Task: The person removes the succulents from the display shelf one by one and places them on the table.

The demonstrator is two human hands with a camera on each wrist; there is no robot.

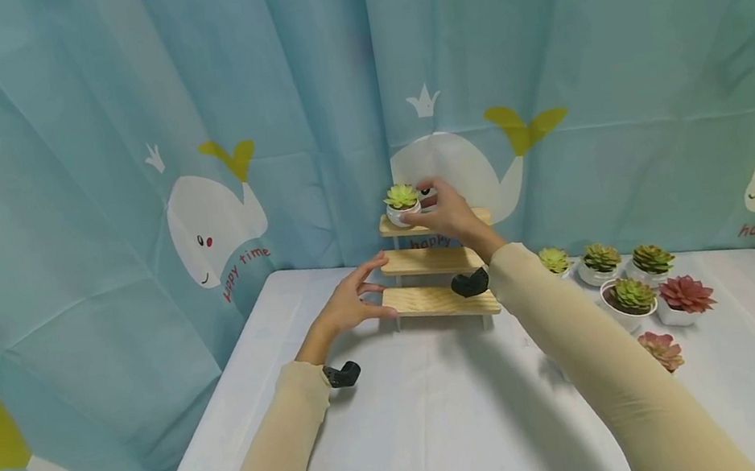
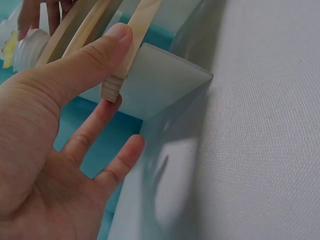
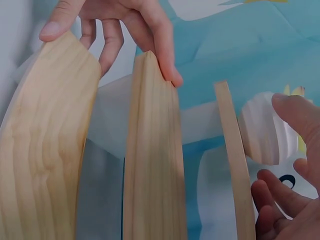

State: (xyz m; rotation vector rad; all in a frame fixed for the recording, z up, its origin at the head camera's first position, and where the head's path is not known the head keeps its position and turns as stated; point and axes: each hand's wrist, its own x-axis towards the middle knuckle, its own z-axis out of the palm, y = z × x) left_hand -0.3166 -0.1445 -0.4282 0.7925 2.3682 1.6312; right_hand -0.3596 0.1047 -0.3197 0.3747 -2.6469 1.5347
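A three-tier wooden shelf stand (image 1: 434, 259) with pale legs is on the white table. On the left end of its top tier sits a small ribbed white pot (image 3: 261, 127) with a light green succulent (image 1: 401, 196). My right hand (image 1: 449, 212) is around the pot's right side, thumb at its front, fingers spread loosely with a small gap below the pot in the right wrist view. My left hand (image 1: 350, 298) holds the stand's left end, its thumb (image 2: 95, 62) on the lowest tier and index finger (image 3: 162, 42) over the middle tier's end.
To the right, beyond my right forearm, several potted succulents stand grouped, among them a green one (image 1: 631, 296), a dark red one (image 1: 687, 295) and a pink one (image 1: 662, 350). A blue curtain (image 1: 320, 97) with whale prints hangs close behind the stand.
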